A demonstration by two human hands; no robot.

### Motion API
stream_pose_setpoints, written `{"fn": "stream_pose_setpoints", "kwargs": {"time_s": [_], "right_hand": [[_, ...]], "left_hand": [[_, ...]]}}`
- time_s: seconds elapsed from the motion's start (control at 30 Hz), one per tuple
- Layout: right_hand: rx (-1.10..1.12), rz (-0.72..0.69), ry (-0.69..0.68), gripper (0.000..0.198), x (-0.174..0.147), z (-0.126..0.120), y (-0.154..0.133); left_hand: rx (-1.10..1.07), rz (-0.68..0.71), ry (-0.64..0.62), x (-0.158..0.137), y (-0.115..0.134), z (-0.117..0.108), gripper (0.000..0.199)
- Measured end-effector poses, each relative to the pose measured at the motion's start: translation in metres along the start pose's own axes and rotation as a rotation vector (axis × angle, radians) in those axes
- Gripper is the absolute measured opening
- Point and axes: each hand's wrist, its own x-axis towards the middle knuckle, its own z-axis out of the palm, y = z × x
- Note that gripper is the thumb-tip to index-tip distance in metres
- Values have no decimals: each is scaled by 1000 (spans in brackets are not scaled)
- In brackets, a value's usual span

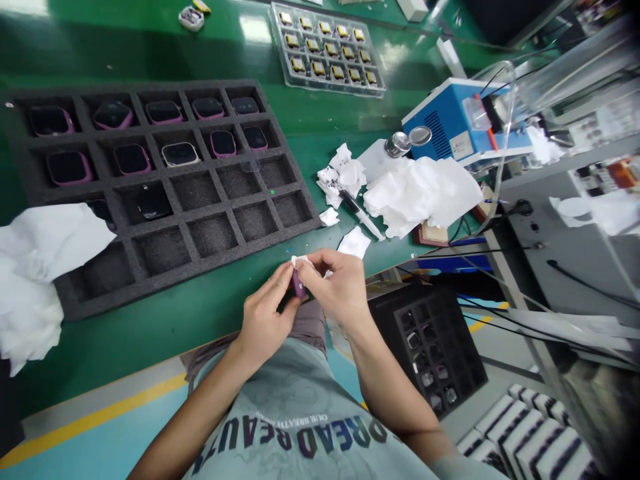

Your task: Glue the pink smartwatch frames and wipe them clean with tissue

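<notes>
My left hand (265,313) and my right hand (337,287) meet just over the near edge of the green bench. Between them they pinch a small purple watch case (299,285). A scrap of white wipe (300,262) sits under my right fingertips, against the top of the case. The dark foam tray (295,217) lies just beyond, with several purple cases (131,159) in its far cells and bare cells close to my hands.
Crumpled white wipes (420,193) and a syringe (361,213) lie right of the tray. A blue box unit (453,120) stands behind them. A clear tray of small gold parts (327,50) is at the back. More white cloth (35,267) lies at left. A second foam tray (430,343) sits below the bench.
</notes>
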Motion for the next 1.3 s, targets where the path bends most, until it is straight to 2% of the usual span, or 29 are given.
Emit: {"fn": "stream_pose_setpoints", "kwargs": {"time_s": [0.07,0.2,0.3,0.37,0.47,0.53,0.63,0.77,0.97,1.17,1.23,1.3], "right_hand": [[50,17,8,14,11,-1,0],[219,30,107,17,20,-15,4],[191,-11,88,14,5,-26,8],[103,-96,29,9,-11,-30,10],[-19,-236,-68,7,-30,-25,10],[-58,-272,-102,10,-31,-19,7],[-76,-271,-119,13,-14,-10,5],[-113,-232,-124,13,15,-10,9],[177,-70,11,16,15,-26,16],[310,-64,-138,17,5,-19,18],[300,-106,-165,14,5,-14,18],[269,-183,-181,11,5,-12,16]], "left_hand": [[-57,-48,-8,1,2,0,65],[-219,-237,3,1,5,-1,58],[-273,-310,16,2,6,-1,57],[-287,-337,13,3,6,-2,56],[-265,-336,-33,4,4,-3,55],[-229,-304,-64,4,3,-4,53],[-219,-275,-81,5,3,-6,55],[-297,-323,-74,8,7,-6,55],[-423,-459,-42,10,11,-7,56],[-424,-449,-124,14,11,-10,61],[-453,-438,-156,14,11,-13,67],[-495,-438,-168,13,11,-16,64]]}}
